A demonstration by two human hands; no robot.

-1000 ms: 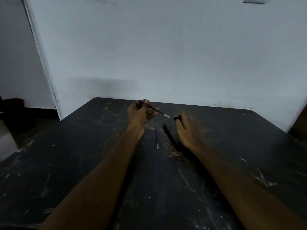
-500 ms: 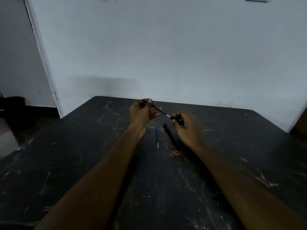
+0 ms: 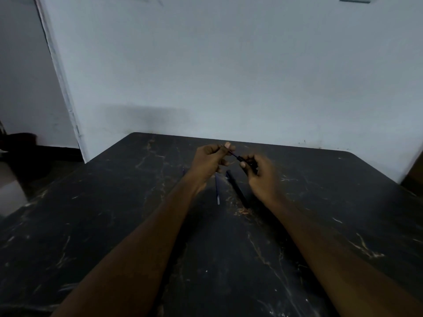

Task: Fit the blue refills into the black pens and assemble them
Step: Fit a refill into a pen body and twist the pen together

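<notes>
Left hand [image 3: 211, 160] pinches a blue refill [image 3: 231, 153], its tip meeting the black pen part [image 3: 243, 159] gripped by the right hand [image 3: 262, 173]. A second refill [image 3: 217, 189] and black barrel [image 3: 237, 188] (both unassembled) lie on the table [image 3: 114, 202] below.

Dim light. Pale blue-grey wall [image 3: 229, 65] fills upper frame; black scuffed table [image 3: 114, 225] below; dark floor [image 3: 18, 179] left.

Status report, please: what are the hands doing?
Left hand pinches blue refill, tip at black pen piece in right hand. Spare refill and black barrel lie on table. Nothing blocking.
</notes>
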